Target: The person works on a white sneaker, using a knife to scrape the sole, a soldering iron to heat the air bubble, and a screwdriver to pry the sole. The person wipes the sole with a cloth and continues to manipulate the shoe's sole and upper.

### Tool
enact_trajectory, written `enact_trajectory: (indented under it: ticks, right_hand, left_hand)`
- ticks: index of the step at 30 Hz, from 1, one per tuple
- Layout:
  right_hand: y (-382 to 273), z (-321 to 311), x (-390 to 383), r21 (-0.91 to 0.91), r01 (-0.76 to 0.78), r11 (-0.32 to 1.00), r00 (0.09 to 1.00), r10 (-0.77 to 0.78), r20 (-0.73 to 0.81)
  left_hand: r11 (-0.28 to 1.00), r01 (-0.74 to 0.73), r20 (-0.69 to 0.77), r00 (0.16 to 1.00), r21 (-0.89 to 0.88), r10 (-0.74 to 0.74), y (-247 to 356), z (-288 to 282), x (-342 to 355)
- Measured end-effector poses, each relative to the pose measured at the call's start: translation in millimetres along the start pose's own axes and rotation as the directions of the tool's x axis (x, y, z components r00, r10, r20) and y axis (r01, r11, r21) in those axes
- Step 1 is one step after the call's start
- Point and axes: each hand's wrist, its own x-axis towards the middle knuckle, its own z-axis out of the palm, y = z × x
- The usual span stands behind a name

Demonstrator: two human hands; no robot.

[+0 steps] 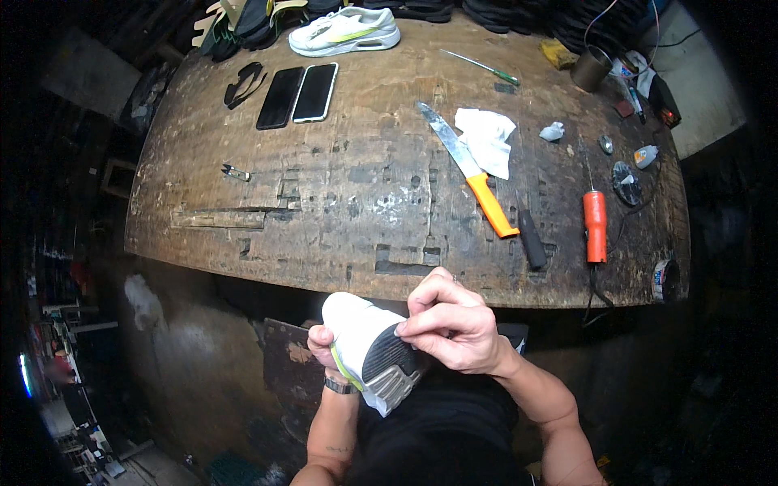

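My left hand (322, 347) is closed around the side of a white sneaker (348, 317) with a yellow-green stripe, held over my lap in front of the bench edge. The sneaker is tilted so its black and grey ribbed sole (389, 368) faces up and to the right. My right hand (454, 328) is at the sole's edge, thumb and fingers pinched together against it. Whatever lies between those fingertips is too small to tell. A matching sneaker (344, 32) rests at the back of the bench.
The worn wooden bench (340, 186) holds an orange-handled knife (490, 206), a black-handled tool (531, 239), a red corded tool (595, 227), white crumpled paper (486, 138), a screwdriver (482, 67), two phones (280, 97), a black strap (243, 86) and a metal cup (592, 69).
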Motion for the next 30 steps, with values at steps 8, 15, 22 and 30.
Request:
enact_trajectory:
  ticks: [8,15,22,30]
  right_hand:
    - [-2.2,-3.8,5.8,-0.063,0.145,0.987,0.989,-0.147,-0.03]
    - [-1.2,2.4,1.0,-0.088,0.204,0.975,0.974,-0.193,0.121]
    - [-2.7,2.0,4.6,-0.089,0.208,0.974,0.966,-0.19,0.176]
    - [20.7,-18.3,-11.7,-0.128,0.005,0.992,0.999,-0.001,0.032]
  left_hand:
    - [1.0,-0.009,0.01,1.0,-0.023,0.01,-3.1,9.7,1.8]
    - [0.994,-0.052,-0.082,0.995,0.095,0.06,-7.8,3.9,-0.2]
    - [0.998,-0.002,-0.097,0.995,0.065,0.009,-8.4,3.5,2.0]
    - [0.986,-0.098,-0.169,0.978,0.137,0.121,4.6,-5.0,1.3]
